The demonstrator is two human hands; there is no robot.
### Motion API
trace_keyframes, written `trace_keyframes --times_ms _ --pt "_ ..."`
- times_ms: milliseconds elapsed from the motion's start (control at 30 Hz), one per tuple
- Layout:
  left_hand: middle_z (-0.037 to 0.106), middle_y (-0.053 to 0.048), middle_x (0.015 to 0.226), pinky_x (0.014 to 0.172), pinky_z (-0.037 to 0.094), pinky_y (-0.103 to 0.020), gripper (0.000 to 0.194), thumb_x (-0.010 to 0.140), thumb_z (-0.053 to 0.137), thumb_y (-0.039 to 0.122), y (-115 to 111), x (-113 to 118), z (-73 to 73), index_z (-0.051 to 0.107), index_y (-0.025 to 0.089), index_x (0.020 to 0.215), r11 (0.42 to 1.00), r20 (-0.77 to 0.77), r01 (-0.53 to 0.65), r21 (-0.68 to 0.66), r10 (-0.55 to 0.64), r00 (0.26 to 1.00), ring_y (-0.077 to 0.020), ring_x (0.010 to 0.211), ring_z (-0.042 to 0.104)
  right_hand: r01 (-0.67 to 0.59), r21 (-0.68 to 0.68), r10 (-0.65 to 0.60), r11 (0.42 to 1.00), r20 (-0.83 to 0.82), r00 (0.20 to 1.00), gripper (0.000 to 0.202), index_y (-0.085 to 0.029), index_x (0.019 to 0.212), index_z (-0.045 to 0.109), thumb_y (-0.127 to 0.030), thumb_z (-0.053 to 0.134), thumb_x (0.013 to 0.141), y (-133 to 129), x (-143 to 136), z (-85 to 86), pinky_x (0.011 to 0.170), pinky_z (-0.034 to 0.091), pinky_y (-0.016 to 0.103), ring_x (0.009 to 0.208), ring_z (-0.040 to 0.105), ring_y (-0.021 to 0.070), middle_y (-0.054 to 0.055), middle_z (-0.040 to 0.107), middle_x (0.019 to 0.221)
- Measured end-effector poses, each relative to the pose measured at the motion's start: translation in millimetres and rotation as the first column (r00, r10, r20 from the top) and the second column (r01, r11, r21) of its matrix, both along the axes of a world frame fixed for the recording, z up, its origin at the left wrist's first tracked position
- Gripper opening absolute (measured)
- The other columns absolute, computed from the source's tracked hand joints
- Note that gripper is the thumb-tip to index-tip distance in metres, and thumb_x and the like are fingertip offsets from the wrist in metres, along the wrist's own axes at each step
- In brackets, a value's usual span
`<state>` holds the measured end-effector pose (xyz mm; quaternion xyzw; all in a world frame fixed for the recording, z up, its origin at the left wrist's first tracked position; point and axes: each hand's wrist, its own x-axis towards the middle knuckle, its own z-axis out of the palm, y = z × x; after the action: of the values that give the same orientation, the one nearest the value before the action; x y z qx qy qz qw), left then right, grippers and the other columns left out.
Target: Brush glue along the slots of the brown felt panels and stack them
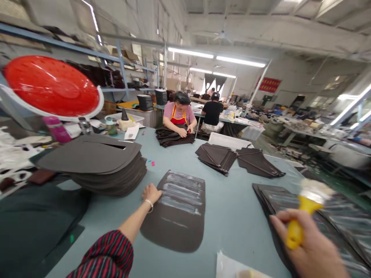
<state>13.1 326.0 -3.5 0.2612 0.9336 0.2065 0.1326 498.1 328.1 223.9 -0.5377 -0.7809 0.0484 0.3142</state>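
1. Fingers (290, 214) of the right hand (317, 243) are pinching a yellow-handled brush (308, 205), which is tilting bristles-up over a pile of streaky dark pieces (350, 227).
2. Left hand (152, 193) is resting on the left edge of a dark panel (176, 229). Those fingers are bunching pretty close together, though I can't tell if they're gripping it or just pressing.
3. That panel is lying flat on the blue-green tabletop (226, 220), roughly mid-table, showing pale streaks across its far half plus one thin streak lower down.
4. Big stack of dark panels (95, 154) is sitting off to the left, just beyond the left hand.
5. Two smaller dark piles (217, 156) are lying farther back, side by side.
6. Across from all that, a co-worker (191, 114) in a red-and-yellow apron is leaning over another dark heap (171, 138).
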Motion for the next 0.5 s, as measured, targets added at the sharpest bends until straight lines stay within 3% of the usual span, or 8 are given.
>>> trace_keyframes --times_ms 33,100,200,267,333,400,500 --pt "0.049 -0.024 0.127 0.093 0.040 -0.048 0.058 0.067 0.057 0.033 4 -5 -1.7 0.047 0.010 0.120 1.000 0.007 0.018 0.004 -0.018 1.000 -0.0378 0.119 0.047 -0.031 -0.030 0.030 0.999 -0.032 0.999 0.022 -0.028 0.088 0.050 -0.047 0.059 0.080 -4 -38 -7.7 0.058 0.044 0.030 0.060 0.055 0.0176 0.004 0.060 0.080" --pt "0.050 -0.023 0.127 0.093 0.041 -0.046 0.059 0.066 0.058 0.030 10 -15 -5.4 0.047 0.011 0.121 0.998 0.023 0.063 0.012 -0.063 0.998 -0.0363 0.118 0.048 -0.150 -0.147 0.142 0.978 -0.066 0.988 0.015 -0.026 0.085 0.043 -0.040 0.050 0.085 -1 -111 -40.3 0.060 0.043 0.029 0.062 0.056 0.0177 0.003 0.058 0.076" --pt "0.058 -0.022 0.119 0.088 0.044 -0.044 0.055 0.065 0.060 0.030 13 -27 -11.8 0.051 0.011 0.116 0.991 0.067 0.134 0.014 -0.135 0.989 -0.0350 0.110 0.056 -0.121 -0.306 0.113 0.944 -0.043 0.993 0.009 -0.024 0.085 0.039 -0.024 0.047 0.082 24 -186 -115.1 0.061 0.040 0.026 0.067 0.057 0.0179 0.003 0.058 0.078" --pt "0.061 -0.021 0.113 0.084 0.046 -0.044 0.051 0.065 0.060 0.031 12 -33 -16.2 0.053 0.012 0.112 0.986 0.094 0.167 0.010 -0.167 0.981 -0.0351 0.106 0.058 -0.006 -0.379 0.021 0.925 0.035 0.999 0.012 -0.023 0.086 0.040 -0.017 0.048 0.079 45 -211 -163.9 0.063 0.039 0.025 0.072 0.058 0.0189 0.003 0.057 0.077" --pt "0.062 -0.020 0.113 0.083 0.046 -0.044 0.049 0.065 0.059 0.032 11 -39 -20.3 0.055 0.014 0.111 0.983 0.106 0.186 0.009 -0.186 0.977 -0.0354 0.106 0.058 0.114 -0.402 -0.073 0.908 0.116 0.991 0.015 -0.022 0.088 0.042 -0.012 0.048 0.079 64 -224 -200.8 0.064 0.037 0.025 0.077 0.059 0.0197 0.004 0.058 0.080" --pt "0.061 -0.019 0.114 0.082 0.046 -0.044 0.047 0.065 0.059 0.033 10 -43 -23.8 0.055 0.018 0.110 0.981 0.105 0.194 0.012 -0.194 0.975 -0.0359 0.107 0.058 0.225 -0.385 -0.159 0.895 0.195 0.968 0.017 -0.020 0.090 0.045 -0.008 0.046 0.079 76 -231 -222.8 0.065 0.036 0.025 0.081 0.058 0.0207 0.006 0.058 0.083" --pt "0.059 -0.018 0.116 0.082 0.045 -0.044 0.041 0.066 0.058 0.032 11 -44 -27.4 0.053 0.021 0.106 0.978 0.086 0.208 0.027 -0.210 0.974 -0.0360 0.108 0.056 0.306 -0.361 -0.227 0.881 0.245 0.943 0.021 -0.019 0.092 0.046 -0.004 0.044 0.078 86 -239 -233.6 0.066 0.036 0.025 0.082 0.058 0.0206 0.009 0.057 0.087"
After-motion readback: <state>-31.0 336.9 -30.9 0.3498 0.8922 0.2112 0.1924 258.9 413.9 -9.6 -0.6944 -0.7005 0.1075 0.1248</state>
